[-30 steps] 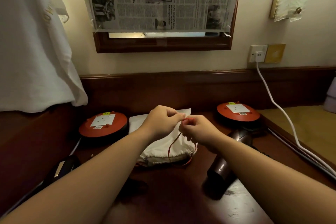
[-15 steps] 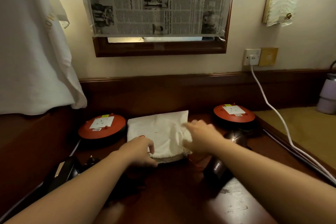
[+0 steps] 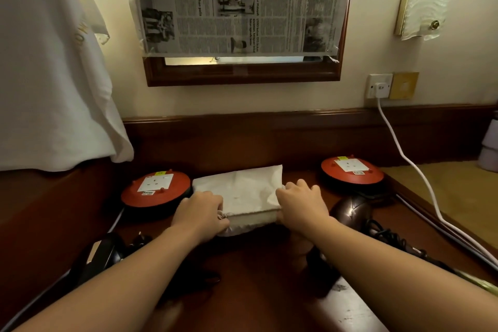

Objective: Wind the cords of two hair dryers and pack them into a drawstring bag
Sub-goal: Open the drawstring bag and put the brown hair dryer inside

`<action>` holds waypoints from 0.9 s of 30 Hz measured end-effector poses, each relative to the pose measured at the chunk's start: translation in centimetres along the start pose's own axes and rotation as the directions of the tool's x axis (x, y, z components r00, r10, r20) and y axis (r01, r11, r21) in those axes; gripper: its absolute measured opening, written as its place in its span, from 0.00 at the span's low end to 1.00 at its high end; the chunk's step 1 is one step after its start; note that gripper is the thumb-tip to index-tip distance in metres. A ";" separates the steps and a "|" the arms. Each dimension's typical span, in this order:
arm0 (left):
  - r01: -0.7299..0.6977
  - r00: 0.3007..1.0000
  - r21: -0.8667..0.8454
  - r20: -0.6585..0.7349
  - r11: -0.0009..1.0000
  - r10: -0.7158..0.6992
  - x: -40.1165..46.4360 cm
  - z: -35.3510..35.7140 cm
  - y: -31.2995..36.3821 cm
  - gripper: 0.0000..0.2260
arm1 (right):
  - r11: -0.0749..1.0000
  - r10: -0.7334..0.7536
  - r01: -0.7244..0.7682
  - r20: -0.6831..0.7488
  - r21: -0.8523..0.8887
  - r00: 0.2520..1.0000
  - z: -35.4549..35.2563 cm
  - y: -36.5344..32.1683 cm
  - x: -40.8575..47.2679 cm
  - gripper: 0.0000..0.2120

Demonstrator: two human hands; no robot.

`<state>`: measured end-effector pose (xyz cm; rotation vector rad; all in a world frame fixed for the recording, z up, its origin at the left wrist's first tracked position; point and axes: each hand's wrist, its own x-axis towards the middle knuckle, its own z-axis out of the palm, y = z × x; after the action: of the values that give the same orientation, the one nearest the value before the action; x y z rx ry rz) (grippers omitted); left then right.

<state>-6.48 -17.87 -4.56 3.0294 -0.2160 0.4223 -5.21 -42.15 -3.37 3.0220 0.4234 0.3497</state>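
Observation:
A white drawstring bag (image 3: 242, 191) lies flat on the dark wooden desk (image 3: 256, 272), its mouth toward me. My left hand (image 3: 200, 214) grips the left side of the mouth and my right hand (image 3: 301, 205) grips the right side, pulling the opening apart. A dark brown hair dryer (image 3: 350, 210) lies right of the bag, partly behind my right forearm, with its black cord (image 3: 388, 237) loose beside it. A second black hair dryer (image 3: 101, 256) rests at the left near the desk edge, its plug (image 3: 140, 240) lying close by.
Two red round socket reels (image 3: 155, 191) (image 3: 351, 170) flank the bag. A white cable (image 3: 404, 159) runs from the wall outlet (image 3: 380, 86) down across the desk's right side. White cloth (image 3: 51, 75) hangs at the left. A newspaper-covered mirror (image 3: 237, 8) is above.
My hands have let go of the red drawstring, dropped to the bag's mouth and taken hold of both sides. The view has shifted slightly.

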 end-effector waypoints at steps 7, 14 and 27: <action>0.049 0.999 0.144 -0.022 0.988 -0.046 0.2 -1.3 -5.0 0.08 | 0.993 0.105 -0.103 0.029 -0.064 0.994 -1.1 4.8 0.6 0.11; 0.135 0.988 0.085 0.068 0.987 -0.141 -0.6 -1.8 -6.9 0.12 | 0.991 0.087 -0.078 0.081 -0.105 0.993 -0.9 5.9 0.5 0.08; 0.283 0.895 -0.035 0.369 0.958 -0.251 -1.5 -1.4 -5.7 0.14 | 0.987 0.063 -0.092 0.212 0.131 0.975 -0.3 6.2 -0.4 0.16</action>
<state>-7.44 -11.91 -3.93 2.9607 0.1614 -0.1664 -4.01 -48.20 -2.53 3.1738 0.3275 0.0064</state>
